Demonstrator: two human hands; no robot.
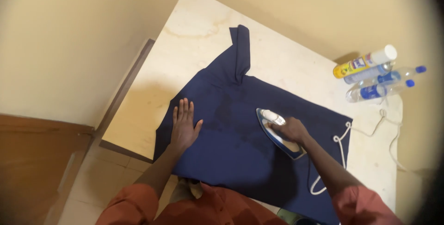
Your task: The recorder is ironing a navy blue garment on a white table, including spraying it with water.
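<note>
A dark navy shirt (231, 128) lies spread flat on a pale table (203, 26), one sleeve pointing toward the far edge. My left hand (183, 125) rests flat on the shirt's left side, fingers together and extended. My right hand (290, 129) grips the handle of a blue and white iron (274, 124), which sits on the shirt right of centre with its tip pointing away from me. A white cord (344, 137) runs from the iron across the shirt's right edge and onto the table.
At the table's far right corner lie a yellow spray can (363, 62) with a white cap and clear plastic bottles (384, 84) with blue caps. A cream wall stands behind. A wooden door (32, 160) and tiled floor are at the left.
</note>
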